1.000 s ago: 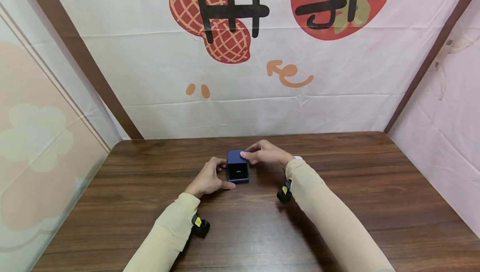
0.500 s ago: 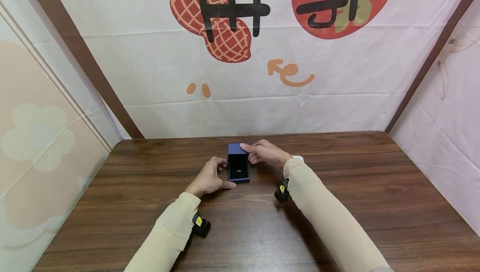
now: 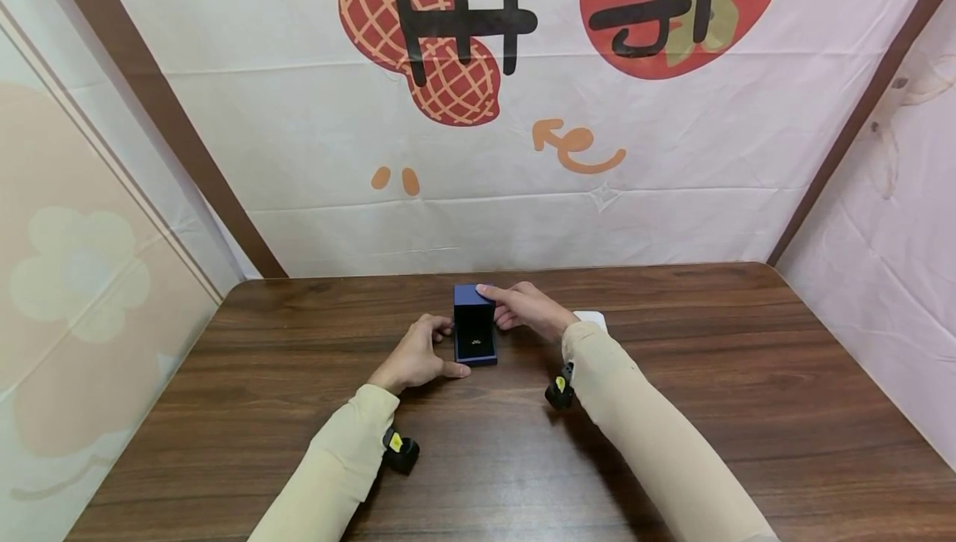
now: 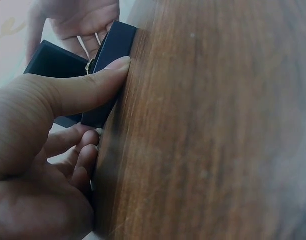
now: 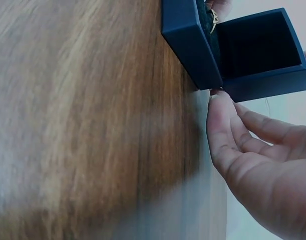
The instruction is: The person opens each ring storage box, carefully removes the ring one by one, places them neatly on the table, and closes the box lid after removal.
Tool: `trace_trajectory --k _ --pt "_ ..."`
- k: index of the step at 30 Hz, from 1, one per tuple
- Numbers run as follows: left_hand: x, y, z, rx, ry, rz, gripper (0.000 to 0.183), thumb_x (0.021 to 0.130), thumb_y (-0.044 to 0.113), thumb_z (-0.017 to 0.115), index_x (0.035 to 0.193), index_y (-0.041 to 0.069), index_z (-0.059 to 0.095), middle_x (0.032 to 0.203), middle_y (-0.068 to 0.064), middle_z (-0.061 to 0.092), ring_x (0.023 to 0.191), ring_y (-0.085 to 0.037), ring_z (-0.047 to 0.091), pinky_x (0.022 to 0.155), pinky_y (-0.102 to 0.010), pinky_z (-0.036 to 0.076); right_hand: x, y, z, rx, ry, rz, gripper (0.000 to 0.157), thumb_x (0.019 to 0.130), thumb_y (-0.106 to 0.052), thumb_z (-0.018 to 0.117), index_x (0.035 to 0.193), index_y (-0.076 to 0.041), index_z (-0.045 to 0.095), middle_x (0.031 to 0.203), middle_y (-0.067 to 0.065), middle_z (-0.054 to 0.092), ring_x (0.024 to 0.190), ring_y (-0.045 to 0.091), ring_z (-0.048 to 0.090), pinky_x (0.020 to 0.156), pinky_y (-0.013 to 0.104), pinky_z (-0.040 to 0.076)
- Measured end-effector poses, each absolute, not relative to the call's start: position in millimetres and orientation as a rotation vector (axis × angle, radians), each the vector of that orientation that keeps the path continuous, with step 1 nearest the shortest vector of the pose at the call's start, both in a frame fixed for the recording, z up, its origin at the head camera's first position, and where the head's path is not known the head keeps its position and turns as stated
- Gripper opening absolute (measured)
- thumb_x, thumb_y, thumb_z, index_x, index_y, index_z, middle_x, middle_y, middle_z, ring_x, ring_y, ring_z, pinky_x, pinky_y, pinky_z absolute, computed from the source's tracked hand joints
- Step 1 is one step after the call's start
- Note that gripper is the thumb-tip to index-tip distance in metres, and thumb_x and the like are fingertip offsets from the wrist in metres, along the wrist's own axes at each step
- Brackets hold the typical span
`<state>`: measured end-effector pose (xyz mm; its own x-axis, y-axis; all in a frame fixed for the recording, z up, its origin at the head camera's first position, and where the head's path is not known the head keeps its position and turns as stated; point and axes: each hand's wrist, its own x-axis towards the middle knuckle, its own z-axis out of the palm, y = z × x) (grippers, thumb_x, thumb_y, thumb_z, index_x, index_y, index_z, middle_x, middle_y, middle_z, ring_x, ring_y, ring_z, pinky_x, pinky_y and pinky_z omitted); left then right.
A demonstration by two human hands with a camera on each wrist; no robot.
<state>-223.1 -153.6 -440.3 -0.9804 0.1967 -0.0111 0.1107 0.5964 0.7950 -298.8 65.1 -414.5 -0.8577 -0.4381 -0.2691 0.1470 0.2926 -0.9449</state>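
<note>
A blue ring box (image 3: 464,295) stands on the table with its lid raised, showing a black lining. A small gold-coloured ring (image 5: 214,20) sits in the lining of the base. My left hand (image 3: 415,354) grips the base from the left, its thumb (image 4: 100,90) along the front wall and its fingers at the side. From the right, my right hand (image 3: 529,310) holds the lid, with the thumb on its top. In the right wrist view, other fingertips touch the box near the hinge. Part of the lid's far side is hidden.
A small white object (image 3: 593,318) lies behind my right wrist, partly covered by it. The brown wooden table (image 3: 478,459) ends at a printed cloth wall (image 3: 478,231) just beyond the box. Cloth walls also flank both sides.
The lid has tipped further up and back under my right hand, and more of the lining shows. My left hand has stayed at the base. The last half second shows hardly any movement.
</note>
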Motion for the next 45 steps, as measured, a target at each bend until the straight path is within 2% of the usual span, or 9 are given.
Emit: trace_trajectory --k 6,13,20,22,25,30,33,39,45 --pt "-224 -153 -441 0.242 2.7 1.352 0.079 0.069 0.009 0.095 0.135 -0.009 0.055 0.122 -0.016 0.055 0.113 -0.033 0.049 0.101 -0.049 0.042 -292 66 -412 -0.264 2.183 -1.559 0.063 0.097 -0.055 0.062 0.112 0.006 0.066 0.1 0.014 0.066 0.085 0.022 0.066 0.082 0.032 0.057" --pt "-224 -153 -442 0.228 2.681 1.371 0.079 0.069 0.009 0.095 0.135 -0.008 0.055 0.123 -0.015 0.054 0.113 -0.033 0.048 0.101 -0.048 0.041 -281 70 -407 -0.311 2.339 -1.465 0.07 0.093 -0.064 0.062 0.119 0.001 0.068 0.102 0.011 0.07 0.088 0.022 0.067 0.087 0.035 0.053" --pt "-224 -154 -443 0.246 2.692 1.366 0.08 0.069 0.009 0.095 0.135 -0.008 0.055 0.122 -0.015 0.055 0.112 -0.033 0.049 0.1 -0.048 0.042 -266 76 -400 -0.408 2.494 -1.382 0.075 0.092 -0.058 0.068 0.137 0.001 0.059 0.115 0.01 0.07 0.1 0.023 0.068 0.09 0.039 0.053" --pt "-224 -154 -443 0.249 2.694 1.365 0.08 0.068 0.009 0.096 0.135 -0.008 0.055 0.122 -0.015 0.055 0.112 -0.033 0.049 0.1 -0.048 0.042 -262 78 -399 -0.449 2.563 -1.346 0.072 0.092 -0.055 0.07 0.136 0.001 0.061 0.117 0.008 0.069 0.103 0.021 0.067 0.09 0.039 0.054" --pt "-224 -154 -443 0.252 2.697 1.36 0.08 0.068 0.01 0.096 0.135 -0.008 0.055 0.122 -0.015 0.055 0.112 -0.033 0.049 0.1 -0.048 0.042 -254 79 -399 -0.499 2.651 -1.33 0.058 0.091 -0.045 0.074 0.127 0.0 0.066 0.109 0.006 0.07 0.1 0.019 0.065 0.087 0.038 0.054" --pt "-225 -154 -443 0.259 2.698 1.36 0.08 0.068 0.01 0.096 0.134 -0.008 0.056 0.121 -0.015 0.056 0.112 -0.033 0.049 0.1 -0.048 0.042 -241 78 -401 -0.577 2.74 -1.358 0.031 0.087 -0.025 0.082 0.104 -0.001 0.072 0.087 0.0 0.07 0.08 0.015 0.066 0.074 0.032 0.054" --pt "-225 -154 -442 0.257 2.693 1.367 0.08 0.068 0.01 0.096 0.135 -0.008 0.056 0.121 -0.015 0.055 0.112 -0.033 0.049 0.1 -0.048 0.042 -235 74 -405 -0.649 2.76 -1.336 0.02 0.085 -0.018 0.083 0.095 -0.003 0.074 0.079 -0.003 0.069 0.072 0.011 0.065 0.068 0.029 0.054" --pt "-224 -155 -441 0.257 2.691 1.357 0.081 0.069 0.011 0.095 0.136 -0.008 0.054 0.122 -0.015 0.055 0.114 -0.033 0.048 0.1 -0.048 0.042 -234 65 -414 -0.789 2.806 -1.231 0.013 0.084 -0.014 0.082 0.092 -0.005 0.076 0.075 -0.004 0.069 0.066 0.005 0.063 0.065 0.026 0.053" --pt "-224 -155 -441 0.248 2.689 1.356 0.081 0.069 0.011 0.095 0.137 -0.008 0.054 0.123 -0.015 0.055 0.115 -0.033 0.048 0.101 -0.048 0.042 -237 57 -418 -0.832 2.801 -1.168 0.01 0.085 -0.01 0.081 0.093 -0.005 0.078 0.075 -0.004 0.069 0.065 0.005 0.062 0.063 0.026 0.053"
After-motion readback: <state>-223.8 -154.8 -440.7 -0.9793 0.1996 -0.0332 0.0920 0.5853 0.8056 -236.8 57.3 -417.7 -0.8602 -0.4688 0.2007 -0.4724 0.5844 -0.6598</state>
